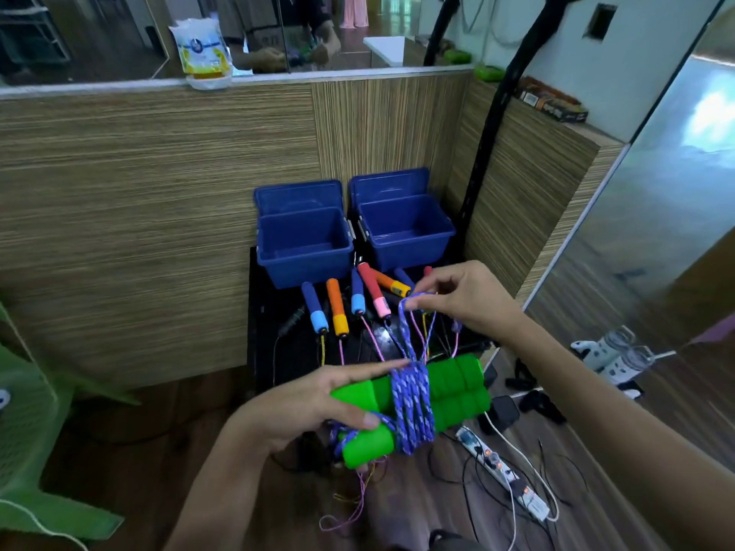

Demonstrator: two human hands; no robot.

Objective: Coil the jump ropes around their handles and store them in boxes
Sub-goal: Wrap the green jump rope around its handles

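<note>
A white power strip (502,471) and loose cables were seen on the wood-grain floor at 5 o'clock. At centre, two green foam handles (457,387) were gripped side by side by the left hand (318,403), with purple braided rope (411,407) wound around their middle. A rope loop was pinched above, at 1 o'clock, by the right hand (463,298). Beyond, other coloured handles (338,308) lay on a black surface (262,312). Two open blue boxes (304,248) stood farthest, against a wood-grain partition (159,192).

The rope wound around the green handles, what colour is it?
Blue-purple with pale flecks, rope, head view.
</note>
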